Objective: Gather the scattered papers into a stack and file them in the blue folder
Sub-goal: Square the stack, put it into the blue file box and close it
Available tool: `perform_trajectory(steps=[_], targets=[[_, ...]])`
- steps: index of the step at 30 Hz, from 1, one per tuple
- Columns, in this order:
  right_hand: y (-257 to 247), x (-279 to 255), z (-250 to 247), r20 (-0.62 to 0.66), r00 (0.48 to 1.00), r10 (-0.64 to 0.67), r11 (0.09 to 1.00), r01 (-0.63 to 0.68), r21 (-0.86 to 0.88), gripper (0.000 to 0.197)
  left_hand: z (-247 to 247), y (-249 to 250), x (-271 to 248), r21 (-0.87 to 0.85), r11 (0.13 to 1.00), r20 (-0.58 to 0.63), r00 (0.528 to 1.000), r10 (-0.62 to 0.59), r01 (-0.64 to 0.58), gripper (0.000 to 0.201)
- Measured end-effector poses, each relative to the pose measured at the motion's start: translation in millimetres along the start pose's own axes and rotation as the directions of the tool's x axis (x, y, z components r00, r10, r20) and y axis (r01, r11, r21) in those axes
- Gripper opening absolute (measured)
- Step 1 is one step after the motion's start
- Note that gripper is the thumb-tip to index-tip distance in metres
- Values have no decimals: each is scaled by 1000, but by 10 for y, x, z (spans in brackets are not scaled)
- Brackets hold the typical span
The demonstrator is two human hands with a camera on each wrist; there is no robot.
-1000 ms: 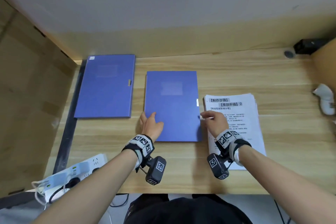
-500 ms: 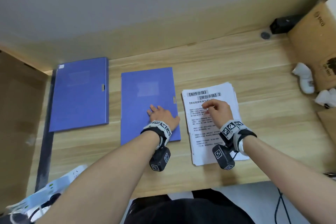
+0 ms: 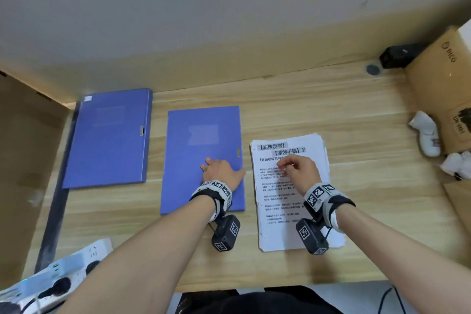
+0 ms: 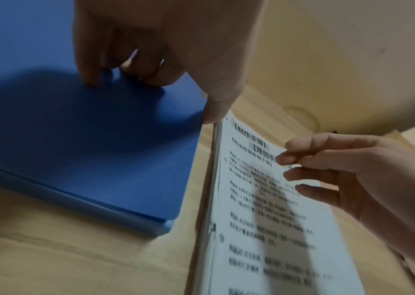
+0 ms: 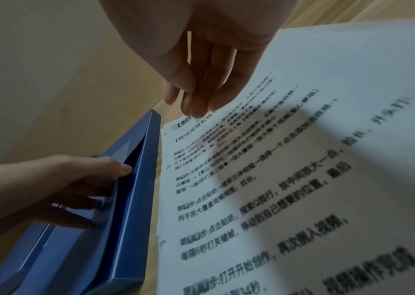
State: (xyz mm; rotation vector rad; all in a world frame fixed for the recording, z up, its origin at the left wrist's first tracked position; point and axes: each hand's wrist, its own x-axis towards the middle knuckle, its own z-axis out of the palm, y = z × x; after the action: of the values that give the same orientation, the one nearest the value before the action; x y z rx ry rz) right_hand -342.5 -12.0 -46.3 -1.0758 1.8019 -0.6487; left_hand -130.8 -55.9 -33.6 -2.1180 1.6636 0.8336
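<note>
Desk [image 3: 356, 115]; papers [image 3: 280, 224] beneath right grip [image 3: 300, 173]

A wooden desk [image 3: 331, 109] filled the frame; a white power strip [image 3: 58, 273] lay lower left, a cardboard box [image 3: 443, 76] stood at right, a small black device [image 3: 397, 55] just beside it, upper right
</note>
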Motion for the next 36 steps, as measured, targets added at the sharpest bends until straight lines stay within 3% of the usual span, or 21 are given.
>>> perform_trajectory(steps=[5,8,10,13,17,19,21,23,24,27,31,36], targets=[[-232,47,117,95,994,-50,997,55,-46,39,-319,-86,-131,-327,944,1,999,41,-39,35],[-443,57,293,176,979,-107,988,124,-93,38,-632,-252,-269,-582,811,-50,998,39,-61,32],[-571,76,444,237,960,-149,973,185,-136,35,-836,-428,-328,-701,710,-93,996,5,-69,14],[-755,117,673,362,910,-203,926,299,-232,37,-1189,-717,-506,-726,682,-173,983,-53,-91,20],[-994,115,913,558,812,-171,824,428,-370,40,-1589,-1096,-541,-710,701,-132,990,-41,-66,16],[-1017,114,984,639,760,-121,692,526,-495,42,-1693,-1318,-510,-695,710,-127,991,31,-112,41],[-983,106,1002,684,723,-95,538,615,-576,42,-1758,-1496,-550,-573,806,-200,979,40,-150,60],[-938,91,994,709,696,-110,409,682,-606,48,-1722,-1610,-603,-239,970,-291,956,-34,-38,80],[-916,82,961,715,690,-114,358,700,-618,52,-1687,-1619,-633,-42,999,-359,932,-37,24,89],[-872,74,926,713,690,-128,304,711,-634,56,-1517,-1749,-509,346,929,-503,862,68,128,107],[-792,91,869,641,756,-130,363,638,-679,54,-1225,-1914,-324,526,837,-383,921,73,152,90],[-647,107,859,589,794,-153,326,603,-728,59,-1023,-1990,-58,451,887,-233,972,13,96,69]])
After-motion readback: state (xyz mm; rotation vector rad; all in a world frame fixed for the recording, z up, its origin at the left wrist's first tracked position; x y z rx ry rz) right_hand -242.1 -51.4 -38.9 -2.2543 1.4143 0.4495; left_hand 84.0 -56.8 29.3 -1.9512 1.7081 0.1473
